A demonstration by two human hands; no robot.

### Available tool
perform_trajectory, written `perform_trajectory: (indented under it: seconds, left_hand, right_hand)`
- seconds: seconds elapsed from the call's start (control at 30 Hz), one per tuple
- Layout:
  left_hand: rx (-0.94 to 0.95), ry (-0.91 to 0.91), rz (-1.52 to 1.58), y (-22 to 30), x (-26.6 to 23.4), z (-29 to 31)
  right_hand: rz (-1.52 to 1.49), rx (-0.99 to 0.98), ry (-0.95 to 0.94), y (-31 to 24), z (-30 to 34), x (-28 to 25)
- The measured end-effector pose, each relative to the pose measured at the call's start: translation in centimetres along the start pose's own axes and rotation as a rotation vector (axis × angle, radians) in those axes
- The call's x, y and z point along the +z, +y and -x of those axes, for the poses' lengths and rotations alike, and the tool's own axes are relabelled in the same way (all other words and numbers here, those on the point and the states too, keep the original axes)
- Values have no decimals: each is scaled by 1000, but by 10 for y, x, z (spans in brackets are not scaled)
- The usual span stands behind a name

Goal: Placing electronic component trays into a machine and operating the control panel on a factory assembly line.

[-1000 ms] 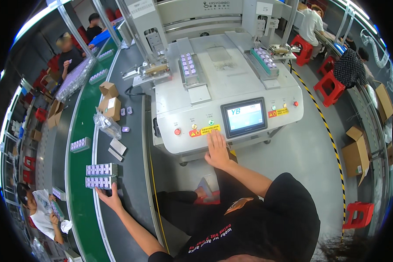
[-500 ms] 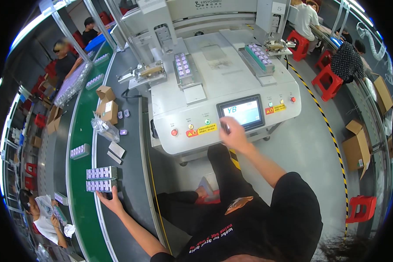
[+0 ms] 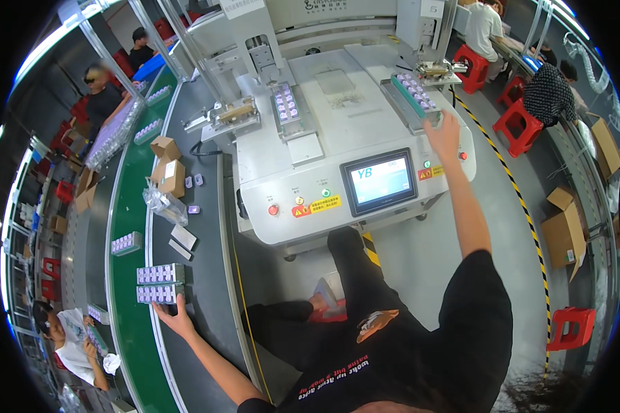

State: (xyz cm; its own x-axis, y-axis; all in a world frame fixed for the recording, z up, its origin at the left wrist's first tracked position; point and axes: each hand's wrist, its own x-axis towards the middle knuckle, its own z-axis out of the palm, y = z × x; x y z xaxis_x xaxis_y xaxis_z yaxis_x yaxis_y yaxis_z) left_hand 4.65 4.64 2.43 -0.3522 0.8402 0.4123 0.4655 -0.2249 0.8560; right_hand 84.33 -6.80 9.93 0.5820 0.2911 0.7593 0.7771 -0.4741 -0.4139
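My left hand [image 3: 176,319] grips the near edge of a pair of trays [image 3: 160,274] filled with small purple-and-white pieces, lying side by side across the conveyor edge. Its thumb lies along the right end, its fingers at the front side. My right hand [image 3: 443,136] reaches over the machine's front right, thumb and fingers apart, at the near end of a green-sided tray [image 3: 415,98] of the same pieces. Whether the fingertips touch that tray I cannot tell. Another filled tray [image 3: 286,109] sits in the machine's left fixture, under a press head [image 3: 260,58].
The white machine [image 3: 282,224] carries a touchscreen [image 3: 379,180] and red buttons. Left of it, a dark bench holds an open carton [image 3: 169,175], a plastic bag [image 3: 164,205] and metal blocks [image 3: 183,237]. A green conveyor [image 3: 127,275] carries more trays. Co-workers and red stools [image 3: 518,131] surround the area.
My right hand has moved from the touchscreen up and right to the right-hand tray. The left press head has come down slightly. My left hand stays on the paired trays.
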Motion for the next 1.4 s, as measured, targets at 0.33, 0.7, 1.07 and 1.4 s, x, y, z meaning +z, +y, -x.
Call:
perform_trajectory:
  seconds: [0.33,0.7,1.07,1.4]
  left_hand:
    - [-18,-1,-44,11,8,5]
    - [62,111,-58,76,35,28]
    - [72,-948,-863,140,-89,102]
    - [-160,-298,-823,68,-221,123]
  right_hand:
    - [281,206,-808,-16,-100,32]
    - [-1181,555,-1295,-150,100,-43]
    - [-1091,-1464,-1391,-444,314,-89]
    - [-1358,-1201,-1084,-458,372,-55]
